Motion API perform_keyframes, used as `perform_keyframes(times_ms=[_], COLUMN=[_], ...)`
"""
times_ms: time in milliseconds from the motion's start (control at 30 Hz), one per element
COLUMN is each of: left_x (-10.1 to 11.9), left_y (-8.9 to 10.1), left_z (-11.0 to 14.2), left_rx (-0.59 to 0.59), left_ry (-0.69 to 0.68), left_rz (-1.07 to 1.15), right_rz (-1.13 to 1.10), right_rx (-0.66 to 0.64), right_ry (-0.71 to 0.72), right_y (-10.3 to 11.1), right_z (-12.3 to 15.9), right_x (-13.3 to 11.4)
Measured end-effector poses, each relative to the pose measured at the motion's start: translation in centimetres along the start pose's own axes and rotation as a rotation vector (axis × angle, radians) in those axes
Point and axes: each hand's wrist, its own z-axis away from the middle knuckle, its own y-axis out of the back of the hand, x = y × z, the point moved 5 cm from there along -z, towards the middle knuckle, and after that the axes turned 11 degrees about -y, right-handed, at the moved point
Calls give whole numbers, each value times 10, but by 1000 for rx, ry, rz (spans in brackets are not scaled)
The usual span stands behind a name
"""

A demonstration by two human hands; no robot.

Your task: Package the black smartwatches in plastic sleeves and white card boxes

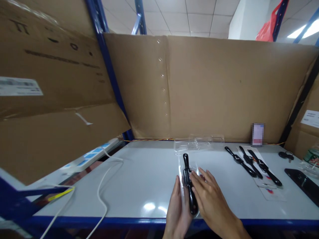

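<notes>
A black watch (188,181) lies lengthwise inside a clear plastic sleeve (183,172) on the white table (139,176), near its front edge. My left hand (177,209) rests along the sleeve's left side, fingers straight and together, steadying it. My right hand (210,199) lies flat on the right side, its fingertips pressing on the watch's middle. Neither hand wraps around the watch.
Three more black watches (251,163) lie on paper at the right, beside a black flat item (302,182) and a small dark object (286,155). Clear sleeves (199,143) are stacked at the back. Cardboard walls surround the bench; a power strip (89,156) and white cable (102,196) lie left.
</notes>
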Motion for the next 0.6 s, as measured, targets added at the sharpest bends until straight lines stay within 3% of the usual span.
perform_keyframes(times_ms=[200, 400, 600], left_x=[-1, 2, 1], left_y=[2, 1, 7], left_z=[-3, -4, -5], left_rx=[1, -84, -75], left_ry=[3, -144, -17], left_rz=[-10, 15, -51], right_rz=[-13, -34, -90], right_rx=[20, 58, 234], right_ry=[-10, -12, -43], right_y=[-8, -12, 7], right_z=[4, 6, 23], right_x=[-3, -3, -8])
